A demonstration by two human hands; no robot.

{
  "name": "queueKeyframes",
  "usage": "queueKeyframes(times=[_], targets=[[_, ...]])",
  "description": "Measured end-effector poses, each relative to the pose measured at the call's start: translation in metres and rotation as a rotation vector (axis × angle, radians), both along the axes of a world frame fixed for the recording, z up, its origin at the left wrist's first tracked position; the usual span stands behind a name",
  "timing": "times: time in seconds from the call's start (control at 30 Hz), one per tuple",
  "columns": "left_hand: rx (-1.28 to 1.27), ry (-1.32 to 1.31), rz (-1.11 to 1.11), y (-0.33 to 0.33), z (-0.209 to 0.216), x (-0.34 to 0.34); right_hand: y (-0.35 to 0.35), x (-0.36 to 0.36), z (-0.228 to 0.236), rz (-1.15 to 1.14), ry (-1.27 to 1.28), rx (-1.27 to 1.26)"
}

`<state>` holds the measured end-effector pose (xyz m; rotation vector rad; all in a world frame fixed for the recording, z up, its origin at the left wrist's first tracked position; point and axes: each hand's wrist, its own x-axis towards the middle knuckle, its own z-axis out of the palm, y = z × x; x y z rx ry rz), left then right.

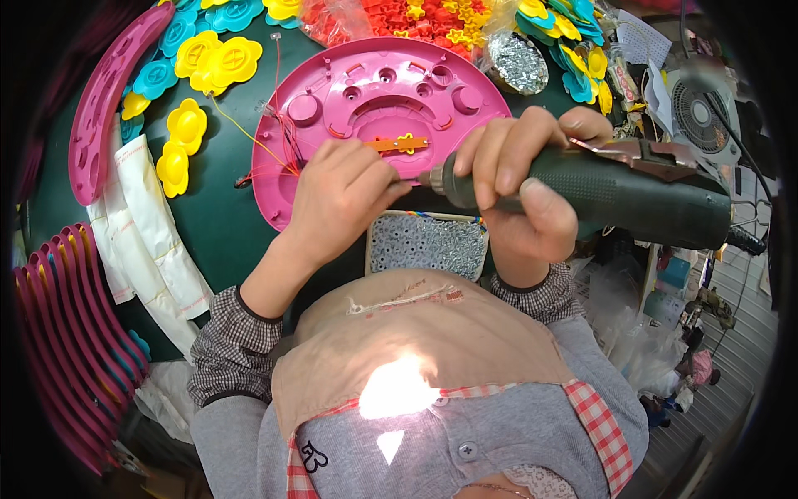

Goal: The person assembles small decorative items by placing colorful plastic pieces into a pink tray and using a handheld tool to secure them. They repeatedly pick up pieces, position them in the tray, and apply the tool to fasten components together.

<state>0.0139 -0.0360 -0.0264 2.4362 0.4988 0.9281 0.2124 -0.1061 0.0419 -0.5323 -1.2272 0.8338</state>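
My right hand (532, 179) is wrapped round a dark green electric screwdriver (632, 195), held nearly level with its bit toward the left. The fingers of my left hand (341, 191) are pinched together right at the bit's end; whatever is between them is hidden. Beneath both hands lies a round-edged pink plastic shell (324, 79) with posts and round recesses facing up. An orange strip (382, 145) and a yellow star-shaped piece (407, 143) sit in its middle. Thin red wires (287, 137) run over the shell's left side, close to my left hand.
A tray of small metal screws (428, 245) stands between me and the shell. Yellow flower-shaped parts (187, 125), a curved pink part (104, 108) and white strips (162, 224) lie left, above stacked pink parts (75, 333). Red star pieces (391, 21) and a metal-filled bowl (517, 62) are behind.
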Motion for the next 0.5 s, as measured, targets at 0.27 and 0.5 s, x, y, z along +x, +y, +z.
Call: queueKeyframes(times=[0.27, 0.5], targets=[[0.031, -0.133, -0.081, -0.002, -0.004, -0.008, -0.011, -0.018, 0.008, -0.001, 0.126, -0.062], [0.082, -0.193, 0.041, -0.007, -0.004, -0.014, -0.004, -0.023, 0.005, 0.036, -0.001, -0.053]])
